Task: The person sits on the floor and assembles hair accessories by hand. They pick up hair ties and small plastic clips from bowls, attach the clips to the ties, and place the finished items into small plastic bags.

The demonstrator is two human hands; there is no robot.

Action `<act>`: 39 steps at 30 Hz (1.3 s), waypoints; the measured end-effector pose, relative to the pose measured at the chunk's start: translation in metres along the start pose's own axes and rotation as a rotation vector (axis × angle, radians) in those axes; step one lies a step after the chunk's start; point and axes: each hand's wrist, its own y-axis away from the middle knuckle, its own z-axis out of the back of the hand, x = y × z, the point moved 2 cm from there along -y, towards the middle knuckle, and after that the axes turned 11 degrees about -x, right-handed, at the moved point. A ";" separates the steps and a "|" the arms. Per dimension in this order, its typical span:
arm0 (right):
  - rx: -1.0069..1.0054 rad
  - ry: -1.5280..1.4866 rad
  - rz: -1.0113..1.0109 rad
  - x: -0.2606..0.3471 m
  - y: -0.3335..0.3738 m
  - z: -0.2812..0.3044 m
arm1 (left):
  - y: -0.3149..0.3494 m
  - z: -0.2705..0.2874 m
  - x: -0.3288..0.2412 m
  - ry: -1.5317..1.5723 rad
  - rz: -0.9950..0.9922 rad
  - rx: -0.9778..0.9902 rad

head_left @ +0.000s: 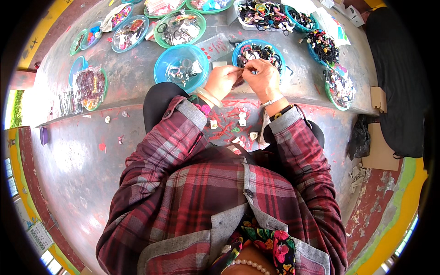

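Observation:
My left hand (222, 83), with a pale bangle at its wrist, meets my right hand (264, 82) just in front of a blue basin (235, 57). The fingertips of both hands are pinched closely together. A small dark reddish piece shows below them, too little of it visible to name. Black hair ties (258, 51) with coloured bits fill the blue basin behind my right hand. To the left of my left hand stands a translucent blue bowl (161, 64) with a few small charms and clear wrappers (185, 72) in it.
Plates of packaged trinkets (182, 28) stand along the far left. More hair ties fill a white tray (243, 23) and basins at the far right. Red scraps (229, 120) and white cards litter the floor between my knees. A black bag (360, 137) lies at right beside cardboard (380, 146).

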 end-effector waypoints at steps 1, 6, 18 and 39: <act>0.006 -0.025 -0.052 -0.001 -0.001 0.000 | 0.000 0.001 -0.001 0.024 0.014 0.004; 0.072 -0.247 -0.390 -0.016 -0.005 0.003 | 0.000 0.003 -0.006 0.381 0.282 -0.031; -0.091 -0.634 -0.607 -0.034 -0.019 0.035 | -0.019 0.031 0.018 0.831 0.381 -0.237; 0.725 0.016 0.056 -0.011 0.014 0.012 | -0.019 0.033 0.016 0.822 0.355 -0.286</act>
